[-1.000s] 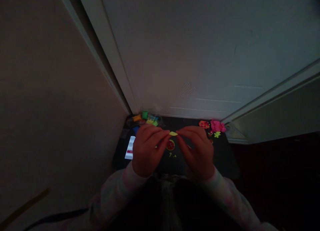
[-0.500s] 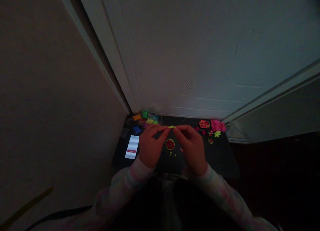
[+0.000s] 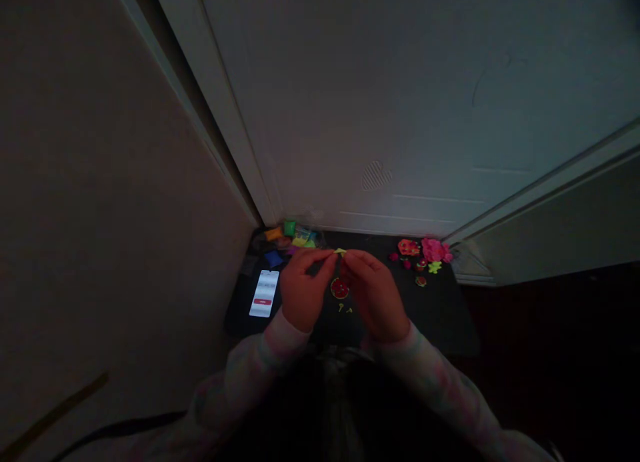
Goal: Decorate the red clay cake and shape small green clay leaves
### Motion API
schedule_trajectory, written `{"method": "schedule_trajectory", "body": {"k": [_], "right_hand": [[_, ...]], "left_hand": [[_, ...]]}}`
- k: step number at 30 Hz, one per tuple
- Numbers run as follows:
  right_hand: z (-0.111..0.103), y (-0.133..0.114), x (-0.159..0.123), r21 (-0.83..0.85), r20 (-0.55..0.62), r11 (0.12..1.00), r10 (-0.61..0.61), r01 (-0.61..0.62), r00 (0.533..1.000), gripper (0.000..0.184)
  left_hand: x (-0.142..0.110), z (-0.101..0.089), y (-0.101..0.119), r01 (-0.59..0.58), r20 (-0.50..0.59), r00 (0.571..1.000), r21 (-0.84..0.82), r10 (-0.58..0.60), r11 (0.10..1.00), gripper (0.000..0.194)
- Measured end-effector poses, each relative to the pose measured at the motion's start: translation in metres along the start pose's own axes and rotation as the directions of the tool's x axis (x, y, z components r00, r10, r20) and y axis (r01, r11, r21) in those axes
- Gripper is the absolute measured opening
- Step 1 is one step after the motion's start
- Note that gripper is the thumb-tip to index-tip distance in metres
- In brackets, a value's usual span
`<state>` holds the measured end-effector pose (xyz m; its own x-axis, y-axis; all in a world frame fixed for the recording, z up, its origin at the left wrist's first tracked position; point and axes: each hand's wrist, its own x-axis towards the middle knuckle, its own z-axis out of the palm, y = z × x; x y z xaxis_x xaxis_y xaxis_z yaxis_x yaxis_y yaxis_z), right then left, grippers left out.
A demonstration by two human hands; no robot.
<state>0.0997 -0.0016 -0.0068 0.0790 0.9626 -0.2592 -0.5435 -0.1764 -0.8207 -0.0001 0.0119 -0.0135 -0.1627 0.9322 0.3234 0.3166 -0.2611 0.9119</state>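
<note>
Between my fingertips is a small piece of yellow clay, raised above the dark table. My left hand pinches its left end with thumb and forefinger. My right hand closes on its right end, the other fingers curled in. Just below, a round red disc with a yellow rim lies on the table, partly covered by my right hand. Two tiny yellow bits lie nearer to me, one of them thin and curved.
A lit phone lies on the dark table at left. Behind it are colourful packets, among them a blue one and a green one. Several small figures and a pink ruffled piece sit at the back right. A pale door rises behind.
My right hand has turned and shifted slightly left, now covering part of the red disc. The yellow piece looks more peaked between my fingers. My left hand has barely moved.
</note>
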Motion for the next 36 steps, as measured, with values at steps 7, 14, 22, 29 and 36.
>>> {"method": "schedule_trajectory", "body": {"k": [7, 14, 22, 29, 36], "right_hand": [[0.003, 0.001, 0.000, 0.061, 0.011, 0.997, 0.038, -0.039, 0.999, 0.011], [0.006, 0.005, 0.001, 0.045, -0.049, 0.999, -0.006, 0.008, 0.999, 0.013], [0.008, 0.006, -0.001, 0.023, -0.060, 0.999, -0.042, 0.044, 0.997, 0.011], [0.007, 0.007, -0.001, 0.026, -0.047, 0.998, -0.058, 0.060, 0.997, 0.010], [0.006, 0.008, -0.006, -0.115, -0.046, 0.977, -0.184, 0.177, 0.982, 0.007]], "left_hand": [[-0.002, 0.003, 0.002, 0.322, 0.115, 0.946, -0.259, -0.302, 0.911, 0.009], [-0.005, 0.011, 0.000, 0.440, 0.147, 0.894, -0.461, -0.423, 0.771, 0.011], [-0.011, 0.019, -0.006, 0.478, 0.204, 0.852, -0.677, -0.481, 0.560, 0.012], [-0.011, 0.018, -0.004, 0.488, 0.212, 0.845, -0.679, -0.491, 0.548, 0.015], [-0.007, 0.015, -0.003, 0.489, 0.246, 0.847, -0.709, -0.472, 0.508, 0.014]]}}
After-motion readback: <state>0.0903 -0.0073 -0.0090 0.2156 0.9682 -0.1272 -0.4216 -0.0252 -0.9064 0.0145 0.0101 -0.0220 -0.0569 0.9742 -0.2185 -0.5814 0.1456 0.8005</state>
